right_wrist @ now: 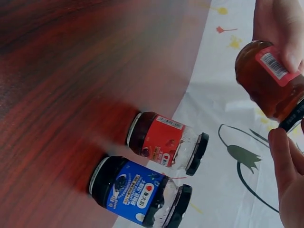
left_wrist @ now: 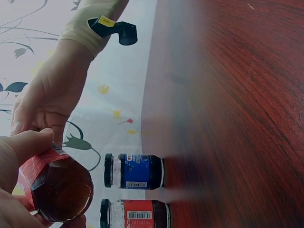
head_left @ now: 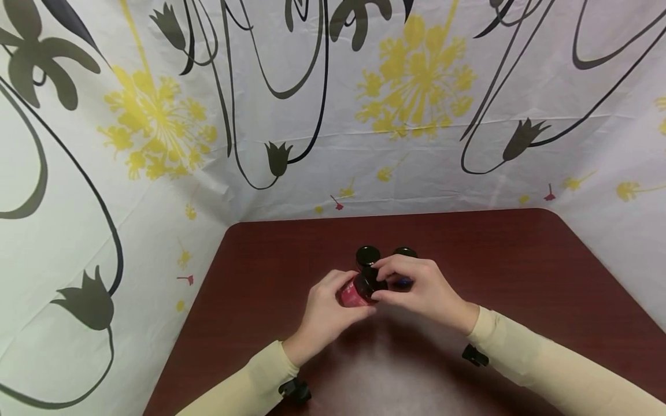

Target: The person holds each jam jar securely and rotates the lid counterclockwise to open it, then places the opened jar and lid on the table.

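Note:
My left hand grips a glass jar of brown-red jam with a pinkish-red label, lifted above the table. In the left wrist view the jar's bottom faces the camera. The fingers and thumb of my right hand pinch the jar's black lid, which sits on its mouth. In the right wrist view the jar tilts, lid end toward my right hand. Two more jars stand upright just behind: one with a red label, one with a blue label, both with black lids on.
Beneath lies a dark red wood-grain table with rounded far corners. White cloth printed with flowers hangs behind it and along both sides. Each sleeve bears a small black wrist device.

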### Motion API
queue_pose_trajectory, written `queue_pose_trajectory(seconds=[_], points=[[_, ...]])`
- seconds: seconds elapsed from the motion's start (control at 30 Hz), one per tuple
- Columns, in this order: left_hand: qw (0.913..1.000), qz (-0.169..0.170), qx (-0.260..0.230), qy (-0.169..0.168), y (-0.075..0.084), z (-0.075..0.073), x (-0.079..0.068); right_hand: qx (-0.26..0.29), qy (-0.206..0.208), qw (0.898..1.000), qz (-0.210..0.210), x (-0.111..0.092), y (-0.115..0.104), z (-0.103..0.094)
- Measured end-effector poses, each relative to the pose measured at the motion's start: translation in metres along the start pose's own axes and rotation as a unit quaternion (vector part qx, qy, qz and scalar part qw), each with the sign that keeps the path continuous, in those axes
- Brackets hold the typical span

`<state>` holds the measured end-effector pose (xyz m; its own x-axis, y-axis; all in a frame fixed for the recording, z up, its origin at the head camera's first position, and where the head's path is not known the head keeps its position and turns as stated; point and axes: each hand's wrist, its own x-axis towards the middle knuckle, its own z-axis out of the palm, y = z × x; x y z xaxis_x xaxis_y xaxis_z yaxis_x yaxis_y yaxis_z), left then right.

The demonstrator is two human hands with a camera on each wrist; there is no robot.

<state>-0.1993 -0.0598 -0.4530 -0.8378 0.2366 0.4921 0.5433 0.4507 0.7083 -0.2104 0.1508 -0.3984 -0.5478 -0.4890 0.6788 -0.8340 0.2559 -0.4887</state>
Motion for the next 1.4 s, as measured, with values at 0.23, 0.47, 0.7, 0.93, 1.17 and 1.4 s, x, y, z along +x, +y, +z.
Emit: queue_pose_trajectory(seconds=[0.23, 0.47, 0.7, 0.93, 1.17, 1.4], points=[[0.9998, 0.009, -0.008, -0.014, 0.002, -0.001, -0.001, -0.007, 0.000, 1.000, -0.016, -0.011, 0.018, 0.003], [0.9996, 0.009, -0.014, -0.021, 0.005, -0.001, -0.001, 0.012, 0.000, 1.000, -0.023, -0.010, 0.010, 0.000], [0.9995, 0.013, -0.012, -0.025, 0.006, 0.000, -0.001, 0.016, 0.011, 0.999, -0.025, -0.009, 0.001, -0.003], [0.9993, 0.000, -0.024, -0.030, 0.008, 0.000, 0.000, 0.000, 0.012, 0.999, -0.036, -0.015, 0.014, -0.002], [0.9987, -0.015, -0.031, -0.039, 0.010, 0.001, 0.000, -0.006, 0.017, 0.999, -0.046, -0.012, 0.003, -0.005], [0.9985, -0.016, -0.028, -0.043, 0.011, 0.001, -0.001, -0.001, 0.017, 0.999, -0.051, -0.010, -0.007, -0.008]])
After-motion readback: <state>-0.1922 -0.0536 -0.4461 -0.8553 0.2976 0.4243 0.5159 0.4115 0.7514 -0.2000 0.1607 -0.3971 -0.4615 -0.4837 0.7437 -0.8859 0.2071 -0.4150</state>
